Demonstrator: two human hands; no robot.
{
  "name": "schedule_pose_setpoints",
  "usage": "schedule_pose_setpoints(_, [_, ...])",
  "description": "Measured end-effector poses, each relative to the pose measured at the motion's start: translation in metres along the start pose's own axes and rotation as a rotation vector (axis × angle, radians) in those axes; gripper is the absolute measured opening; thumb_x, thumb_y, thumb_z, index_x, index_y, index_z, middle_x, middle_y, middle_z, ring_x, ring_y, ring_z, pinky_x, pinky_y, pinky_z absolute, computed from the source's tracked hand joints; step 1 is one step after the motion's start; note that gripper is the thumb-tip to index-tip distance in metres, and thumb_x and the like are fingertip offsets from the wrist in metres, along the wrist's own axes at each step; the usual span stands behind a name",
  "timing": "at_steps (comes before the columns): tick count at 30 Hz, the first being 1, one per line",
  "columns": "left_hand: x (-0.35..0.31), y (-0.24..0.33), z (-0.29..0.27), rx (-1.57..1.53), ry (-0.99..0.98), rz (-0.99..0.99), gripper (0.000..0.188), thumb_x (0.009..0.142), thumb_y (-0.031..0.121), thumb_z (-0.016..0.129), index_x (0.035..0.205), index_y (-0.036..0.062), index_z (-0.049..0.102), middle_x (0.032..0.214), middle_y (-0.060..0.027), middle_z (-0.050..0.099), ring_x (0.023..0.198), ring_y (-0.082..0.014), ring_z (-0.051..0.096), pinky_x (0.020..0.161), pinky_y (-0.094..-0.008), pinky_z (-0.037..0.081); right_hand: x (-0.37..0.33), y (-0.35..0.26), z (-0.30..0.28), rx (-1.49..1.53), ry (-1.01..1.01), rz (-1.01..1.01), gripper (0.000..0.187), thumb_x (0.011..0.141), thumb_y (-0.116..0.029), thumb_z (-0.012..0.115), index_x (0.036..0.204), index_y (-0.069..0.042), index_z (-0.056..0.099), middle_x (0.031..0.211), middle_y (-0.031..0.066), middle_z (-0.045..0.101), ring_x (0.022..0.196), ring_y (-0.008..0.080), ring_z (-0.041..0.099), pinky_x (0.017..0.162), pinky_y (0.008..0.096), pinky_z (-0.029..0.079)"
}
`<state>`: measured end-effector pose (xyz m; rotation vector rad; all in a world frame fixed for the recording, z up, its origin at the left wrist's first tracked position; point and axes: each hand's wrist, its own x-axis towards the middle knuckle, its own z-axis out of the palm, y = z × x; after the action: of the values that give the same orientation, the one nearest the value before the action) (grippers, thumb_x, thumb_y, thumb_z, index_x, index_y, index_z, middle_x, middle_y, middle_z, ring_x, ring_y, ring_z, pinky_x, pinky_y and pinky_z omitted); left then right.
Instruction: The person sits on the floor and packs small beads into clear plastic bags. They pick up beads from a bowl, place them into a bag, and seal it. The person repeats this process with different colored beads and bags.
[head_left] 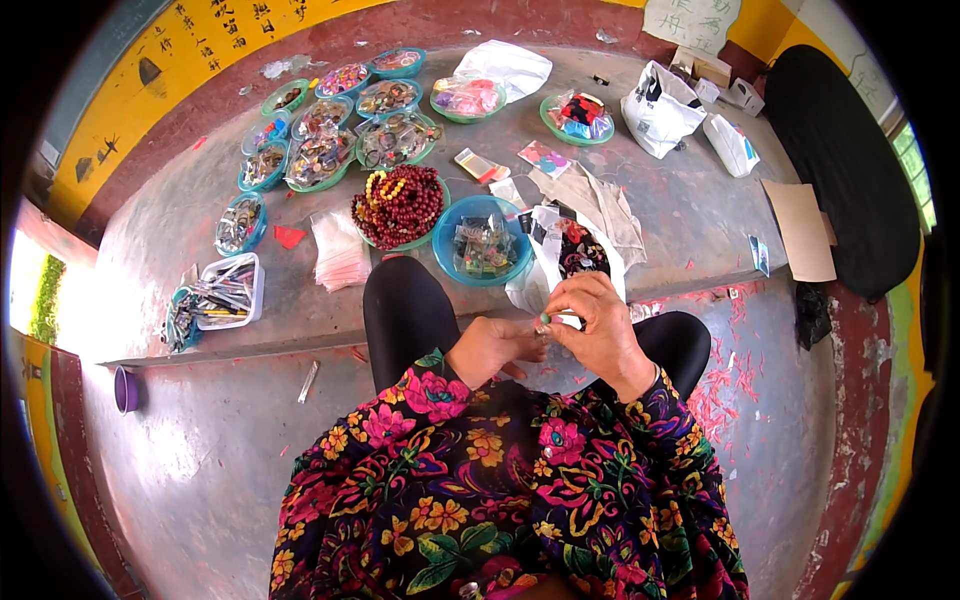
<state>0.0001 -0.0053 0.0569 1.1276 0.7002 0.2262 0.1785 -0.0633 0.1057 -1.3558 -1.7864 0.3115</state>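
Observation:
My hands meet above my lap, in front of the raised concrete ledge. My right hand pinches a small object with a green bead-like spot between thumb and fingers; its exact kind is too small to tell. Close against it, my left hand has its fingers closed, and what they hold is hard to make out. Just beyond the hands lies an open white bag with dark, colourful small items in it. Left of that bag stands a blue basin holding small clear packets.
Strings of dark red and yellow beads fill a green basin. Several bowls of small packets crowd the far left. A white tray holds pens or tools. A stack of pink-edged plastic bags lies nearby. Red scraps litter the floor.

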Motion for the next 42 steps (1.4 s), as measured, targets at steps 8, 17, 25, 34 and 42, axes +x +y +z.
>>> schedule_pose_setpoints(8, [-0.009, 0.016, 0.004, -0.026, -0.072, -0.030, 0.027, 0.090, 0.018, 0.053, 0.112, 0.0030, 0.059, 0.094, -0.0079, 0.066, 0.087, -0.0163, 0.065, 0.054, -0.0208, 0.051, 0.004, -0.002, -0.006, -0.037, 0.074, 0.076, 0.020, 0.061, -0.001, 0.070, 0.077, -0.006, 0.060, 0.089, 0.0051, 0.060, 0.092, 0.0277, 0.052, 0.080, 0.0366, 0.043])
schedule_pose_setpoints(17, [-0.001, 0.003, -0.003, -0.056, -0.008, -0.012, 0.023, 0.087, 0.016, 0.057, 0.100, -0.0019, 0.063, 0.089, -0.0096, 0.067, 0.082, -0.0156, 0.065, 0.052, -0.0239, 0.051, 0.011, -0.019, -0.034, -0.124, 0.267, 0.018, 0.024, 0.061, 0.002, 0.071, 0.080, -0.005, 0.059, 0.087, 0.0070, 0.061, 0.086, 0.0252, 0.056, 0.074, 0.0331, 0.045])
schedule_pose_setpoints(25, [-0.002, 0.008, -0.004, -0.057, 0.030, 0.085, 0.023, 0.082, 0.017, 0.061, 0.094, -0.0025, 0.066, 0.084, -0.0082, 0.067, 0.075, -0.0133, 0.063, 0.052, -0.0242, 0.050, 0.001, -0.035, -0.036, -0.066, 0.170, 0.088, 0.022, 0.068, 0.003, 0.068, 0.088, -0.003, 0.059, 0.079, 0.0083, 0.061, 0.068, 0.0233, 0.059, 0.060, 0.0293, 0.046])
schedule_pose_setpoints(34, [-0.008, 0.017, -0.003, 0.041, 0.086, 0.109, 0.020, 0.081, 0.017, 0.063, 0.091, 0.0001, 0.068, 0.081, -0.0054, 0.067, 0.068, -0.0091, 0.061, 0.049, -0.0218, 0.047, -0.006, -0.029, -0.023, -0.214, 0.141, -0.141, 0.021, 0.070, 0.000, 0.067, 0.088, -0.004, 0.059, 0.075, 0.0077, 0.059, 0.062, 0.0235, 0.059, 0.053, 0.0294, 0.046])
schedule_pose_setpoints(42, [-0.012, 0.020, 0.006, 0.217, 0.132, 0.191, 0.019, 0.082, 0.014, 0.062, 0.095, 0.0012, 0.068, 0.077, -0.0049, 0.066, 0.057, -0.0076, 0.057, 0.047, -0.0208, 0.046, -0.004, -0.028, -0.013, -0.298, 0.087, -0.270, 0.022, 0.069, -0.003, 0.067, 0.089, -0.004, 0.058, 0.073, 0.0066, 0.058, 0.061, 0.0243, 0.057, 0.052, 0.0326, 0.046])
